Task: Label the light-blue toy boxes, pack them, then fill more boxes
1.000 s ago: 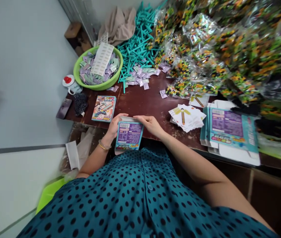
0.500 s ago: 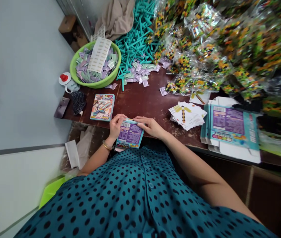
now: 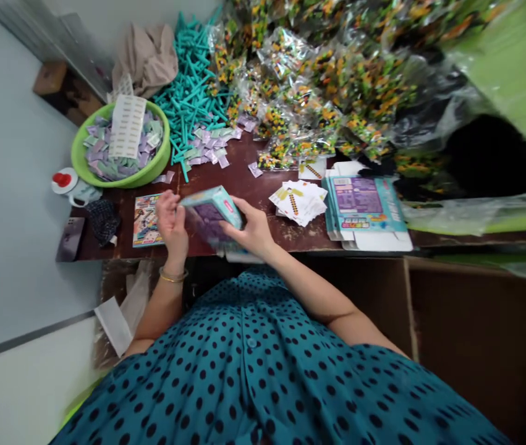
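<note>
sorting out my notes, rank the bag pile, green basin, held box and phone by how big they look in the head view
1. Bag pile
2. Green basin
3. Held box, partly hidden
4. Phone

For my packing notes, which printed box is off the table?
The tilted teal box in the right hand; the picture-fronted box and stacked flat cartons rest on the table.

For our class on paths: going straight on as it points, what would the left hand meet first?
The left hand would probably meet the loose packets by the basket; depth is unclear.
</note>
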`<action>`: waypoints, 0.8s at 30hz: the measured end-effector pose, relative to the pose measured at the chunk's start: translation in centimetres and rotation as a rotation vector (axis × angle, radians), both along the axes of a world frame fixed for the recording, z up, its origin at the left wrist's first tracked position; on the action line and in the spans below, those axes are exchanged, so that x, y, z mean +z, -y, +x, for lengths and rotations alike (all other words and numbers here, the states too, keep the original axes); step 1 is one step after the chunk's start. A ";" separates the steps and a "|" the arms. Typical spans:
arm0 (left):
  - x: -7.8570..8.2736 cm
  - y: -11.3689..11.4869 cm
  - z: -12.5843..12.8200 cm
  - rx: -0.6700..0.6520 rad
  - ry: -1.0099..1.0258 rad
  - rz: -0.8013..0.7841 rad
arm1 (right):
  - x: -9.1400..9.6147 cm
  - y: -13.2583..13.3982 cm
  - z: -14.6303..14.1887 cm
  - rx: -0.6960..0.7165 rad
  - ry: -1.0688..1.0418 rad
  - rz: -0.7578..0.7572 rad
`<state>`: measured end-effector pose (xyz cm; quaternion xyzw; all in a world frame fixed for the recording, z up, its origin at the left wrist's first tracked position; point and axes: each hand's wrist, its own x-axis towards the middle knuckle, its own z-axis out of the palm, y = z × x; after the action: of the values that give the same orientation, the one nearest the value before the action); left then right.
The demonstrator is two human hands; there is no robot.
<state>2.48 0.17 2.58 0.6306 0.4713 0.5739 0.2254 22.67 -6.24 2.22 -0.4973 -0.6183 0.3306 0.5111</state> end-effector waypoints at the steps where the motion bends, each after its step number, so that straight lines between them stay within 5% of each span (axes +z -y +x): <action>1: 0.1 -0.2 0.1 0.041 -0.038 0.064 | 0.9 -0.4 -0.5 -0.075 0.134 0.048; 3: -0.3 0.0 0.3 0.064 -0.149 0.164 | 1.4 -1.4 -1.5 -0.115 0.380 0.114; 6: -2.6 1.8 0.7 -0.109 -0.450 0.150 | -0.3 -2.2 -0.9 0.031 0.573 0.087; 8: -4.5 3.3 1.4 -0.269 -0.701 0.051 | -2.2 -1.7 2.0 -0.041 0.610 0.028; 10: -6.0 4.7 2.5 -0.388 -0.930 -0.038 | -4.0 -0.4 6.3 -0.276 0.666 -0.068; 13: -6.9 5.5 4.1 -0.496 -1.181 -0.087 | -5.9 1.9 12.3 -0.429 0.831 -0.245; 19: -6.3 3.1 3.3 -0.762 -1.293 0.038 | -7.5 4.3 15.1 -0.264 0.939 -0.245; 24: -6.9 3.4 1.2 -0.760 -1.237 0.133 | -6.0 3.6 15.6 -0.217 0.900 -0.225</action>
<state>3.69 -3.20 -4.36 0.9720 0.2252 0.0221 0.0628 38.22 -9.89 -3.82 -0.7049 -0.6831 0.0922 0.1672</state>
